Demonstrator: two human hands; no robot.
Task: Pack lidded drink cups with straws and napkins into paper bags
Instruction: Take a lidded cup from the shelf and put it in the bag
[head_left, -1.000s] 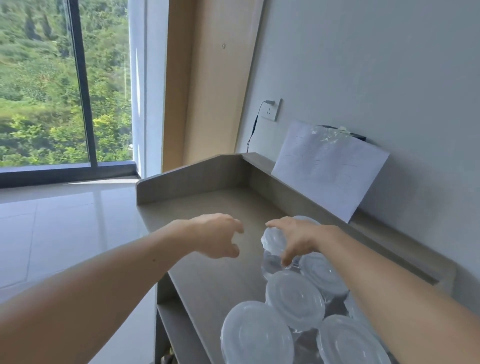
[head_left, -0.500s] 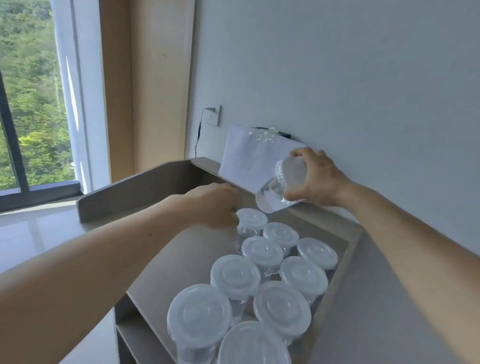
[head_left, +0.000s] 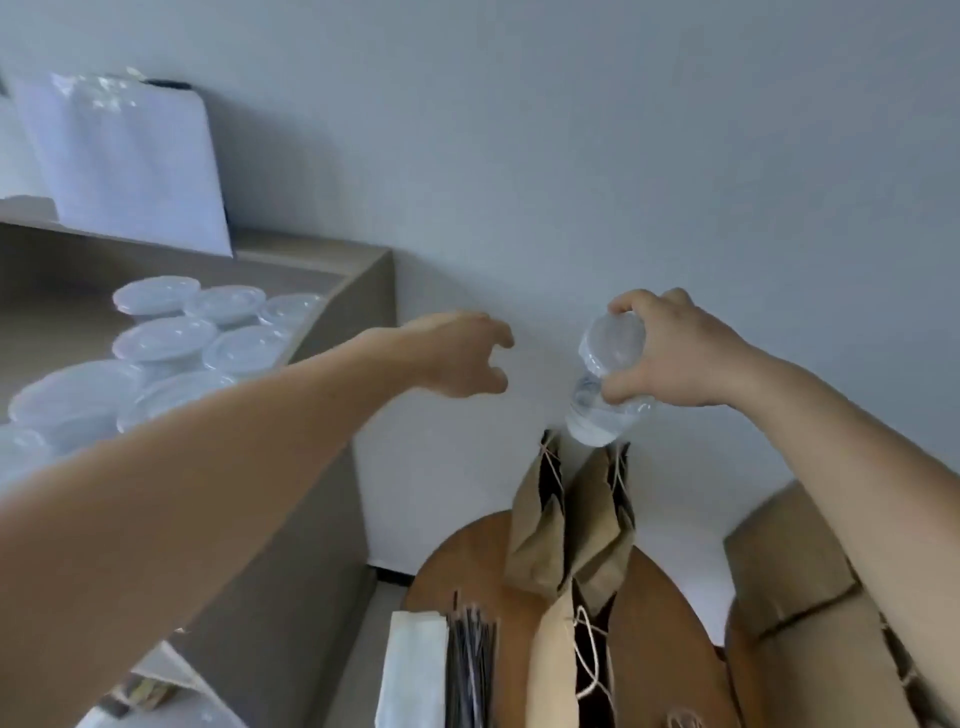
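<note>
Cluster of clear lidded plastic cups (head_left: 156, 338) on grey shelf (head_left: 363, 291), 9 o'clock. My left hand (head_left: 462, 358) in mid-air, fingers loosely spread, holding nothing. My right hand (head_left: 675, 358) at its 3 o'clock, fingers and thumb wrapped round the lid end of one clear lidded cup (head_left: 610, 351), tilted. Open brown paper bags (head_left: 571, 519) at the cup's 6 o'clock, standing on round wooden table (head_left: 467, 561). White napkins (head_left: 415, 670) and black straws (head_left: 470, 665) at 7 o'clock.

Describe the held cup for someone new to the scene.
Brown paper bags stand on the round wooden table, bottom centre. Just above them, the right hand grips a clear lidded cup. Unlike the cups on the left shelf, it's lifted and tilted.
</note>
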